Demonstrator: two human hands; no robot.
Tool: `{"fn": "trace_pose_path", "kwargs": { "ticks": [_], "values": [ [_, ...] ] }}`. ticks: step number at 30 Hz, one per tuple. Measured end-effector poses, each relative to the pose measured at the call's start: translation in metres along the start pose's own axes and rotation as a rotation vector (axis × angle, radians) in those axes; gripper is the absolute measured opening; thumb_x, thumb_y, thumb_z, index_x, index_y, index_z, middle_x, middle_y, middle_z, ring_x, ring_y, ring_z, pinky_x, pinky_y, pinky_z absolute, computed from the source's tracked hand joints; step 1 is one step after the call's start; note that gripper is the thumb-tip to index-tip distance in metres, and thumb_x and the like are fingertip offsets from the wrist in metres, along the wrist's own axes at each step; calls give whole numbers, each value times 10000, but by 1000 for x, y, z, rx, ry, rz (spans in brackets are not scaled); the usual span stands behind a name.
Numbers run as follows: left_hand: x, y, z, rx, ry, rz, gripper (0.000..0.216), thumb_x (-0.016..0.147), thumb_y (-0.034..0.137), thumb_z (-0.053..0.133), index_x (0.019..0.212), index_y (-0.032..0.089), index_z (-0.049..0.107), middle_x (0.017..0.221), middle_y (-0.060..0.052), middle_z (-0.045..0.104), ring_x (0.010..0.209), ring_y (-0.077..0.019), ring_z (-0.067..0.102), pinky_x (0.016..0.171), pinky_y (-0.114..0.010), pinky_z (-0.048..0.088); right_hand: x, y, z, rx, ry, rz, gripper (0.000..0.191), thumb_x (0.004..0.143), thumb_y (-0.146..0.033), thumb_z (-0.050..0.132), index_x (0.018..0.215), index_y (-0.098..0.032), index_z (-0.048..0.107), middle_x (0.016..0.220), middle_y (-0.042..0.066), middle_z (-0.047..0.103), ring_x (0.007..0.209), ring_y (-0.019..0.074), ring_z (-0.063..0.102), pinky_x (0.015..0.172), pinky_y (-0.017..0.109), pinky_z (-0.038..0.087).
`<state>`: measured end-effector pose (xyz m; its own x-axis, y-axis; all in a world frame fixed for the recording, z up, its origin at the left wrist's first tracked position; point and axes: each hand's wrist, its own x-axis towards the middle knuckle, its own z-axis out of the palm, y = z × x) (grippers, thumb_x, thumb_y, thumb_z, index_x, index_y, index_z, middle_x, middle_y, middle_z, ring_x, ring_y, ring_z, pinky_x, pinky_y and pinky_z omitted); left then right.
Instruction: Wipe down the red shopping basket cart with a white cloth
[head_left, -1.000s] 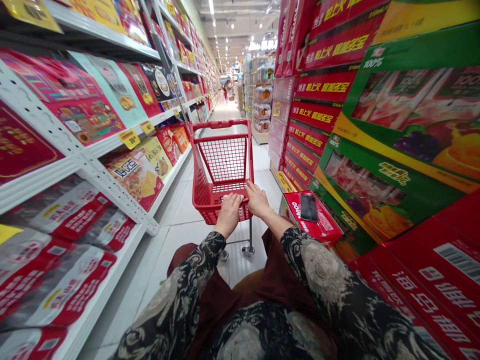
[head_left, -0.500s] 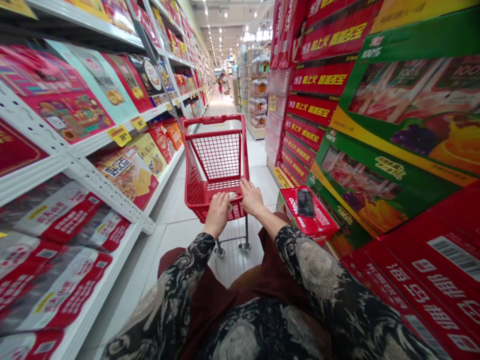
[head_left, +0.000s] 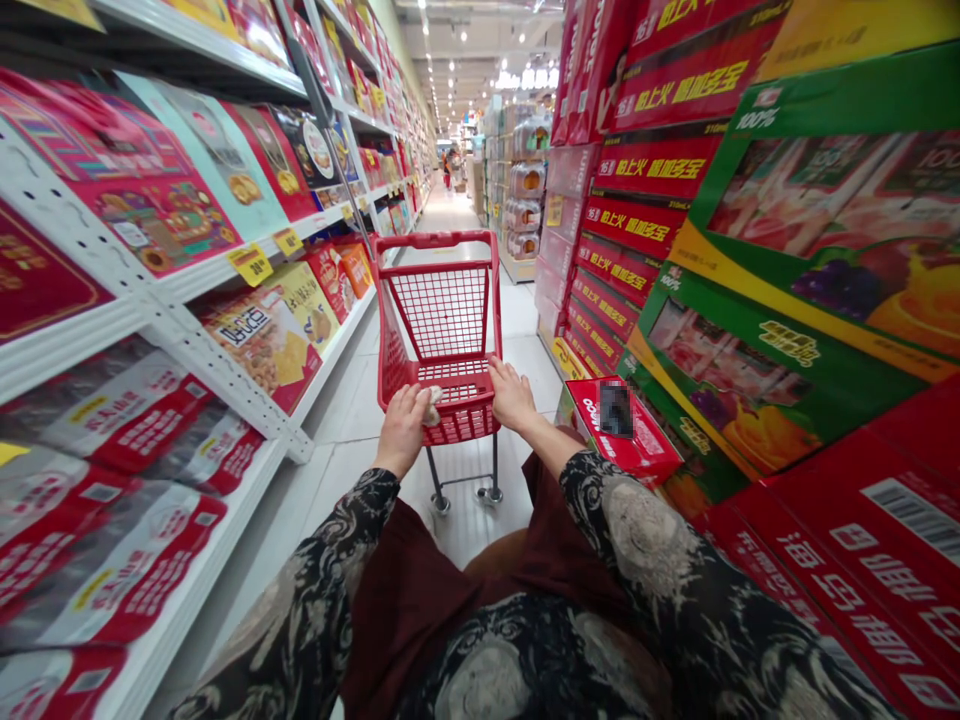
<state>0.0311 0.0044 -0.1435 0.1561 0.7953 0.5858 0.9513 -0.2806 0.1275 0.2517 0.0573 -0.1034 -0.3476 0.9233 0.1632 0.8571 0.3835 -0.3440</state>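
A red shopping cart [head_left: 459, 424] with a mesh basket stands in front of my knees on grey legs with small wheels. My left hand [head_left: 402, 430] is closed on a small crumpled whitish cloth [head_left: 433, 404] at the basket's near left corner. The cloth shows past my fingertips, against the red plastic. At the near right corner, my right hand [head_left: 513, 394] grips the basket's edge, fingers pointing forward. Part of that rim is hidden under the hand.
White shelves [head_left: 187, 285] with packaged snacks line the left side. Stacked green juice cartons [head_left: 694, 330] and red drink cartons [head_left: 637, 220] rise on the right. A red box [head_left: 649, 440] with a blurred-out dark item [head_left: 616, 410] sits beside my right knee. A distant person [head_left: 448, 168] stands down the aisle.
My left hand has moved left and slightly down to the basket's near left corner, showing more of the cloth. My right hand keeps its place on the cart. The view has shifted slightly.
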Motion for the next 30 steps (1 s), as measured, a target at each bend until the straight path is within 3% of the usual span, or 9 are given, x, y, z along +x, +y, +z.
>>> {"fn": "trace_pose_path", "kwargs": {
  "ticks": [8,20,30],
  "values": [
    [7,39,22,-65,45,31,433,851,78,329,1225,116,543,1275,-168,562,1299,-259,406,1086,-494,330,-4,-2,-2,-8,16,15,664,804,-147,433,1446,-188,268,1565,53,168,1394,283,239,1087,543,273],
    [-7,3,4,-38,-13,-21,437,841,73,331,1210,126,559,1289,-164,556,1296,-256,408,1077,-457,340,-9,0,-3,-74,29,-79,564,832,-158,392,1392,-212,372,1543,24,246,1373,300,267,1058,571,283],
    [-2,-20,-2,20,-54,-264,456,848,133,323,1239,129,558,1316,-151,537,1289,-303,392,1074,-528,290,-9,-2,-7,-95,37,-98,474,831,-165,392,1284,-255,496,1523,10,295,1355,307,288,1044,600,266]
  ]
}}
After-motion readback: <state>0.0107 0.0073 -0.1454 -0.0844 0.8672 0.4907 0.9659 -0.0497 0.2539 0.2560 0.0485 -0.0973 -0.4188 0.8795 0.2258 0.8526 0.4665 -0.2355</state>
